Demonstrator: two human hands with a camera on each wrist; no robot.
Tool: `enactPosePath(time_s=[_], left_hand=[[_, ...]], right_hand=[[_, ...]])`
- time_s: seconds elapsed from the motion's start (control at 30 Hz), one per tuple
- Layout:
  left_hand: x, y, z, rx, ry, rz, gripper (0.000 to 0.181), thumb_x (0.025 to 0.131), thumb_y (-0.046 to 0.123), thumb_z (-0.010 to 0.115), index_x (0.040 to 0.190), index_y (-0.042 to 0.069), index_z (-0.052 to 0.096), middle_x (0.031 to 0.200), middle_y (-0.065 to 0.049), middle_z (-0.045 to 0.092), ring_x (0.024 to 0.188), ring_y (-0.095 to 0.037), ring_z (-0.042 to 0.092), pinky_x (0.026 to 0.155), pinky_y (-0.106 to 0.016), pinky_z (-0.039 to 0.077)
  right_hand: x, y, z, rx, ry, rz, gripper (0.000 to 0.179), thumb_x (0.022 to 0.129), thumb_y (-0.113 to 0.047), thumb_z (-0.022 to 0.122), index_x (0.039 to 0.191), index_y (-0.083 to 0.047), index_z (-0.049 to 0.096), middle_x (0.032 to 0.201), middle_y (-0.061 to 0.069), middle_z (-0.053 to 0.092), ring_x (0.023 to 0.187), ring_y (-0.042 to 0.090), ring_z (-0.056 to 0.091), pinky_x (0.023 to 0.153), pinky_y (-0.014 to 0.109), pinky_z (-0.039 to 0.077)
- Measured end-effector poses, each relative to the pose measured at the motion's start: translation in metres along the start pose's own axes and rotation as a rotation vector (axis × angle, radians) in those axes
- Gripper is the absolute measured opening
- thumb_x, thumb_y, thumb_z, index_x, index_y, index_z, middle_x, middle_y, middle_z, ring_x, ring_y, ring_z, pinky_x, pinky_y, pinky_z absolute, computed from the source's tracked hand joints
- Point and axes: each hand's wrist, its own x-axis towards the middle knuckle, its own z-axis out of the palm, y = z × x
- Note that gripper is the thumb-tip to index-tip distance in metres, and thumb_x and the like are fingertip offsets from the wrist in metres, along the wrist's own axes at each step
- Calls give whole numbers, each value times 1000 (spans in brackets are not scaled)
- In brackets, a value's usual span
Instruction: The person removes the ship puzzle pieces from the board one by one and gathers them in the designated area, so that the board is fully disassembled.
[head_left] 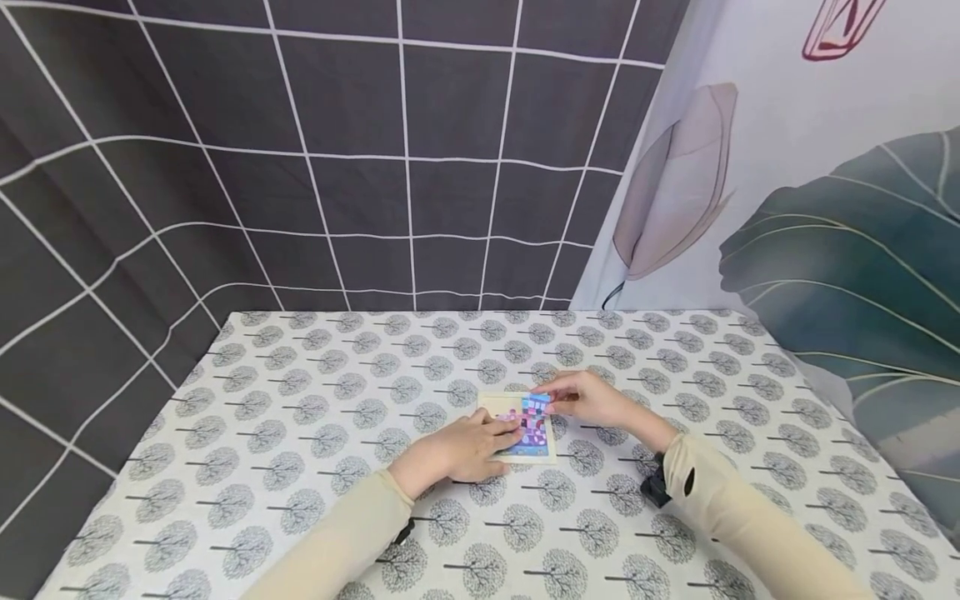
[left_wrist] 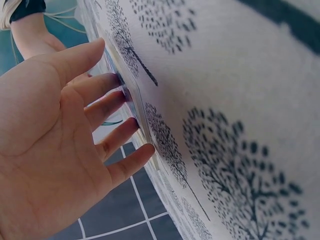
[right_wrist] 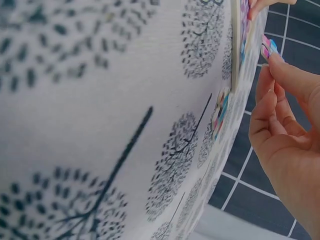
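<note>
A small jigsaw puzzle in purple, pink and blue lies in a pale shallow tray on the table. Bare tray shows at its upper left. My left hand rests its fingertips on the puzzle from the left, the fingers fairly straight and spread in the left wrist view. Over the tray's upper right corner, my right hand pinches a colourful puzzle piece between thumb and fingertips. In the right wrist view that piece is raised above the tabletop.
Another colourful puzzle piece lies on the cloth beside the tray in the right wrist view. A tree-print cloth covers the table. Behind stand a dark gridded curtain and a leaf-patterned curtain at right.
</note>
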Motion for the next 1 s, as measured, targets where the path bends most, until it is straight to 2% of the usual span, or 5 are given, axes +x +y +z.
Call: enactPosePath(time_s=[0.2,0.47,0.63,0.77,1.0], left_hand=[[-1,0,0,-1,-8,-1,56,96,42,44,147,24,29,154,8,22,137,-29,25,111,-45,28],[-1,1,1,33,3,11,56,96,42,45,147,22,30,153,7,25,127,-22,35,105,-43,37],[0,3,1,16,-4,8,56,96,42,45,147,23,30,154,6,24,137,-33,25,109,-51,30],[1,2,2,10,-12,-7,56,96,42,45,147,24,29,154,8,21,138,-32,23,110,-49,28],[2,0,3,1,-4,-5,57,96,43,45,147,24,29,154,8,21,138,-32,24,111,-48,28]], right_hand=[[-8,0,-4,17,5,12,34,80,-3,68,114,-3,66,88,5,66,62,6,52,53,20,50],[-15,10,-8,-6,30,-31,34,80,-4,69,113,-1,66,77,1,62,61,6,48,53,19,48],[-22,14,-10,-32,46,-18,33,80,-7,70,113,-2,66,84,2,67,64,5,51,56,20,49],[-29,16,-14,-30,43,-2,34,81,-9,69,113,-2,66,89,4,68,72,6,55,63,21,51],[-40,20,-25,-54,23,17,32,81,-6,68,113,0,65,91,7,68,70,4,55,60,20,50]])
